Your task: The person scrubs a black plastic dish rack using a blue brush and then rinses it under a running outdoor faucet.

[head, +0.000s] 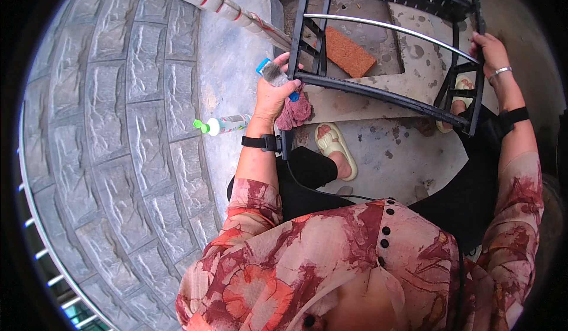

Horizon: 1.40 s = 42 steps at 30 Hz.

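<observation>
Between my two hands is a black rack [381,94] with silver metal rails, held tilted above the concrete. My left hand [271,98] grips its near left corner, thumb on the frame. A blue-edged scrubber with a grey-white pad [275,74] sits in that same hand, against the palm. Just below hangs or lies a dusky pink cloth [296,111]; whether the hand holds it, I cannot tell. My right hand [489,52] is closed around the rack's right side frame. A white squeeze bottle [226,125] with an open green cap lies left of my left wrist.
An orange-red brick [350,52] lies in a shallow concrete recess behind the rack. A bound, wrapped pole [213,1] slants in from the upper left. Grey stone-patterned tile wall [146,86] runs along the left. My sandalled foot [336,151] rests below the concrete ledge [355,102].
</observation>
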### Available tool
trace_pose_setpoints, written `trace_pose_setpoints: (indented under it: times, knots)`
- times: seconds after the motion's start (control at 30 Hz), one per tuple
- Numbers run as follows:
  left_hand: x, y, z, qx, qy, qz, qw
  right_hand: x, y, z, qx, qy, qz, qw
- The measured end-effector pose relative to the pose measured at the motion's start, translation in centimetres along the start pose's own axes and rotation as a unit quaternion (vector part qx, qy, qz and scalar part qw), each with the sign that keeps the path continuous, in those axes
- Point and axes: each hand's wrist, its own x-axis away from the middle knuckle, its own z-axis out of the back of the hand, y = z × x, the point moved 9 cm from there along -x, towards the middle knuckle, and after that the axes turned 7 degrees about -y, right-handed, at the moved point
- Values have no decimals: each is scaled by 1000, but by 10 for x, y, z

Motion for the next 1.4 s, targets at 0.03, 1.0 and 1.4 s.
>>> trace_pose_setpoints:
  times: [0.03,1.0,1.4]
  knots:
    - [1,0,2,0,1,-3,1000,-4,6,-3,13,-7,22,1000]
    - [0,17,-14,117,-22,-10,993,160,36,-267,532,-399,260,700]
    - [1,15,-8,122,-10,-28,992,156,30,-267,537,-363,235,725]
